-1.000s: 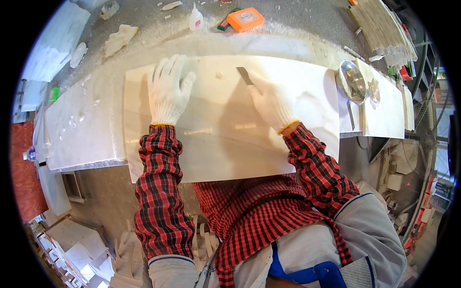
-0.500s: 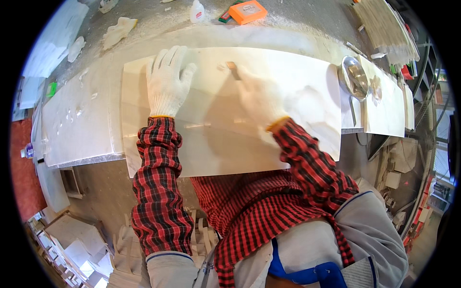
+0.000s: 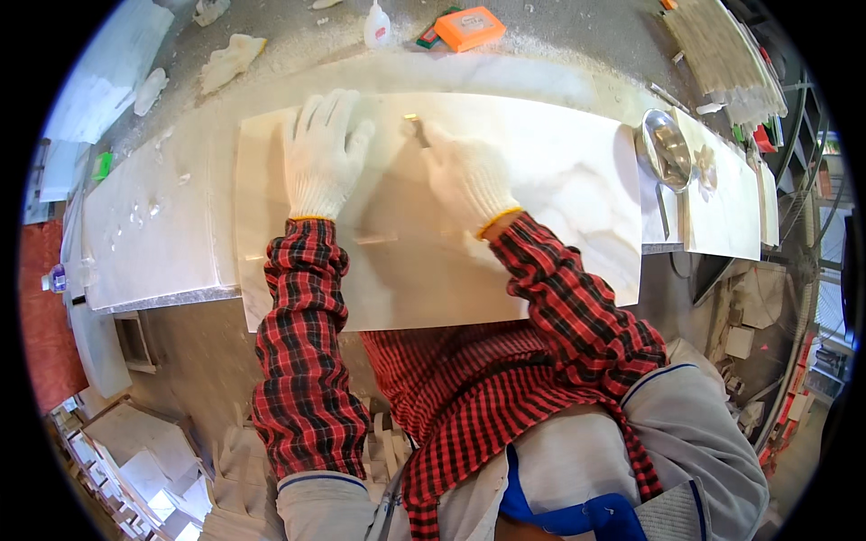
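Observation:
A glossy cream stone-like slab (image 3: 559,216) with pale grey veining lies before me on the workbench. My left hand (image 3: 322,153), in a white knit glove, rests flat on its left part with the fingers stretched out. Right of it, my gloved right hand (image 3: 471,176) is closed on a small flat scraper-like blade (image 3: 418,131). The blade's far end catches the light close to the slab's surface, near the far edge. My fingers hide the rest of this tool, so its exact kind is unclear.
A metal bowl (image 3: 666,149) stands by the slab's right edge. Beyond the slab are a white squeeze bottle (image 3: 377,27), an orange box (image 3: 469,29) and a loose glove (image 3: 232,63). Another pale slab (image 3: 153,225) lies left; stacked strips (image 3: 731,54) sit far right.
My right hand has moved left with the blade, closer to my left hand. The left hand stays flat on the slab. The view has shifted slightly.

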### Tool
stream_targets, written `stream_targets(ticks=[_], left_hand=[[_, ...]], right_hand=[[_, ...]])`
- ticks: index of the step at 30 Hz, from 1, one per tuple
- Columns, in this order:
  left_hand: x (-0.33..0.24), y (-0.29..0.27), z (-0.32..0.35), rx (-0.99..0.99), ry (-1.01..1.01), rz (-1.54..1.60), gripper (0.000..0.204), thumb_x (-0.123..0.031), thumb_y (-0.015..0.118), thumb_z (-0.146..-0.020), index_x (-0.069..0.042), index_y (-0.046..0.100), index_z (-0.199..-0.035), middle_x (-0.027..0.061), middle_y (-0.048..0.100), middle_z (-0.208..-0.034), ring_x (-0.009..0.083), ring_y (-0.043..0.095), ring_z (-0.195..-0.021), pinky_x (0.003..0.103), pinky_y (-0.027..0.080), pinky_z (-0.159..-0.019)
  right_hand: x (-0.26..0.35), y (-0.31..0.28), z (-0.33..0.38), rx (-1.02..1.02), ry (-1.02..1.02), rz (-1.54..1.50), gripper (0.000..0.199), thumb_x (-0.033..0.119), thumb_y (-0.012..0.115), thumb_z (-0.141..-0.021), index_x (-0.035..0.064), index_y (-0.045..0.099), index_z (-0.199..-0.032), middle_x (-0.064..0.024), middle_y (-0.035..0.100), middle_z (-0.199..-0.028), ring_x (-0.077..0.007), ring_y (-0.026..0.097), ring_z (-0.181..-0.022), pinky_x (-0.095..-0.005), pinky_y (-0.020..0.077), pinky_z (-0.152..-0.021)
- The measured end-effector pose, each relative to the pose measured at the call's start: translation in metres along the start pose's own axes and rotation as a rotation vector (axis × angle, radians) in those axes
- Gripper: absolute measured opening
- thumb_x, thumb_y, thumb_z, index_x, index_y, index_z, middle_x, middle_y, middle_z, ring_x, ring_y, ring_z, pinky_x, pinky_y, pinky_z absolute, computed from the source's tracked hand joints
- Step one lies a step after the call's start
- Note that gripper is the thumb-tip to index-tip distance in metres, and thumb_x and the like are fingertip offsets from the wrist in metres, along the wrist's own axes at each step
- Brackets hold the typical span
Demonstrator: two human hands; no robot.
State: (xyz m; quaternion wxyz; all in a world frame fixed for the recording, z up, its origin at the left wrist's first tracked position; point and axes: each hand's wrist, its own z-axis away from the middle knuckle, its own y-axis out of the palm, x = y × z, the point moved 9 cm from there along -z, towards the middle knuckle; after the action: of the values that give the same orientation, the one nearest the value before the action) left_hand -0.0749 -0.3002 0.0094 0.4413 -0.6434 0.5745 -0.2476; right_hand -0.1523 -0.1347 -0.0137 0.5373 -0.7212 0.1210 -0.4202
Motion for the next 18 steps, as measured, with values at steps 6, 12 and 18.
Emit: stream_targets(ticks=[6,12,18], left_hand=[[-0.001,0.0,-0.001,0.037,-0.007,0.061,0.044,-0.031,0.063,-0.097,-0.011,0.062,-0.137,0.0117,0.063,-0.139,0.0335,0.053,-0.132,0.045,0.036,-0.113],[0.003,-0.004,-0.001,-0.015,0.006,0.081,0.041,-0.027,0.063,-0.098,-0.01,0.064,-0.135,0.0122,0.065,-0.135,0.0339,0.056,-0.128,0.046,0.039,-0.112],[0.006,-0.001,0.0,-0.027,0.003,0.096,0.038,-0.026,0.064,-0.096,-0.012,0.065,-0.132,0.011,0.066,-0.132,0.0323,0.057,-0.127,0.046,0.038,-0.112]], right_hand=[[0.002,-0.02,0.021,-0.055,-0.044,-0.399,0.027,0.018,0.062,-0.094,0.0135,0.066,-0.12,-0.0151,0.071,-0.084,-0.0376,0.07,-0.078,-0.0468,0.0543,-0.068],[0.024,-0.021,0.045,-0.049,-0.159,-0.398,0.048,0.016,0.065,-0.091,0.0193,0.064,-0.138,-0.0164,0.074,-0.098,-0.0357,0.071,-0.086,-0.0443,0.0555,-0.073],[0.018,-0.018,0.042,-0.009,-0.097,-0.408,0.046,0.022,0.066,-0.092,0.0176,0.065,-0.138,-0.0178,0.073,-0.092,-0.0351,0.071,-0.081,-0.0437,0.0554,-0.073]])
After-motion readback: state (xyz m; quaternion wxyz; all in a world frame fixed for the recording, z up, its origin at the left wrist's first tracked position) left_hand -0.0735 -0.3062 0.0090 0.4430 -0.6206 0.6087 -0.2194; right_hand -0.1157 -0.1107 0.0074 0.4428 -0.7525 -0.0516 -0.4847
